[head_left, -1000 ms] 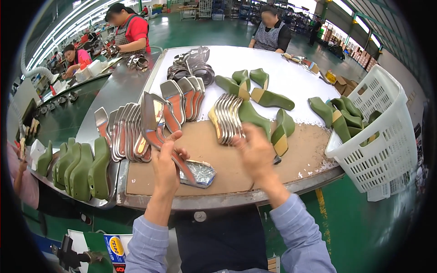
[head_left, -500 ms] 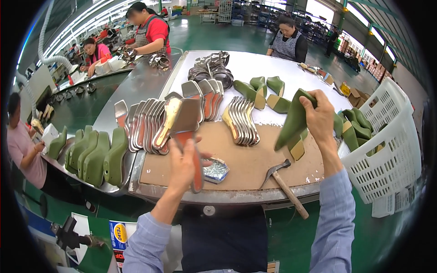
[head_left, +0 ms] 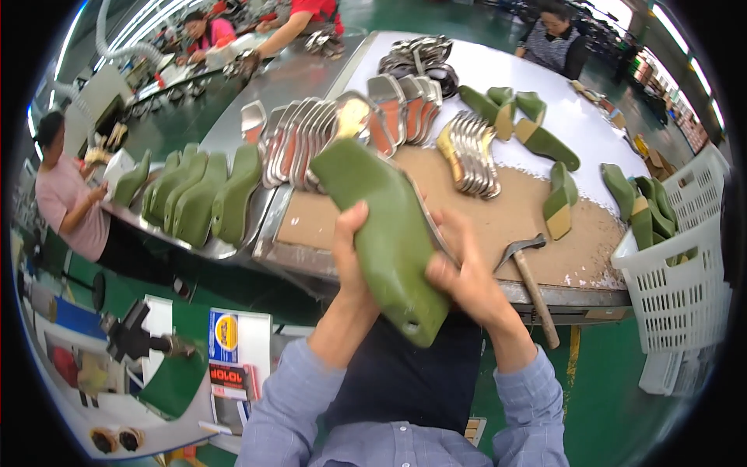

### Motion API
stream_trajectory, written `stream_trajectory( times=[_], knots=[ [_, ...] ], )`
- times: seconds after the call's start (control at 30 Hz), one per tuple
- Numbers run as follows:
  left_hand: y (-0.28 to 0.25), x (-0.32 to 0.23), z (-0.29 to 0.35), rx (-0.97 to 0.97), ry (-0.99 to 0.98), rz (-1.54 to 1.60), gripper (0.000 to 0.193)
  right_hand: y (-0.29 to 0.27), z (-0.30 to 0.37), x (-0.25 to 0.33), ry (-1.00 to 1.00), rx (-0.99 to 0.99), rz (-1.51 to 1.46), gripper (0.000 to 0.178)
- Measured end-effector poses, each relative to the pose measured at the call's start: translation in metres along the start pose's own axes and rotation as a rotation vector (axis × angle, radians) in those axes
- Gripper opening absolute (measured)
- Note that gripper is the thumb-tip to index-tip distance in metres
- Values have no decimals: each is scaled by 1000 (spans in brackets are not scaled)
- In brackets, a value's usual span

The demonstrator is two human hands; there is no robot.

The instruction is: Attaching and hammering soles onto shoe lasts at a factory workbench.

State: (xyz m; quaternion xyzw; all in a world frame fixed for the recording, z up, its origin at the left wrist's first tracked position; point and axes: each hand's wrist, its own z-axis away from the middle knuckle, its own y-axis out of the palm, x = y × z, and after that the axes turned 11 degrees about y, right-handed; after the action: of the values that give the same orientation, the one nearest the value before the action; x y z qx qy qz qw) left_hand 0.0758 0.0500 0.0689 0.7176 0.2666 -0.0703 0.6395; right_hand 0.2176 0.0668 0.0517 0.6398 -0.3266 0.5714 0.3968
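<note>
Gripping a green shoe form (head_left: pixel 387 229) from its left side, the left hand (head_left: pixel 350 253) has its thumb on the upper face; the right hand (head_left: pixel 465 272) holds the opposite side, its thumb near the end with the hole. A thin sole (head_left: pixel 424 210) shows along the form's right edge. The form is tilted, held up before the table's front edge. On the brown board (head_left: pixel 517 212) stands a stack of soles (head_left: pixel 469 156); right of the hands lies a hammer (head_left: pixel 532 289), its handle jutting past the edge, near a white basket (head_left: pixel 675 284).
</note>
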Motion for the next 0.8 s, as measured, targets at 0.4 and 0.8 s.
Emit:
stream_trajectory(
  times=[0.4, 0.8],
  knots=[
    [-109, -65, 36, -301, 329, -542, 44, 3, 28, -49, -359, 87, 964, 57],
    [-58, -89, 41, -229, 486, -717, 44, 5, 30, -38, -502, -3, 951, 59]
  ],
)
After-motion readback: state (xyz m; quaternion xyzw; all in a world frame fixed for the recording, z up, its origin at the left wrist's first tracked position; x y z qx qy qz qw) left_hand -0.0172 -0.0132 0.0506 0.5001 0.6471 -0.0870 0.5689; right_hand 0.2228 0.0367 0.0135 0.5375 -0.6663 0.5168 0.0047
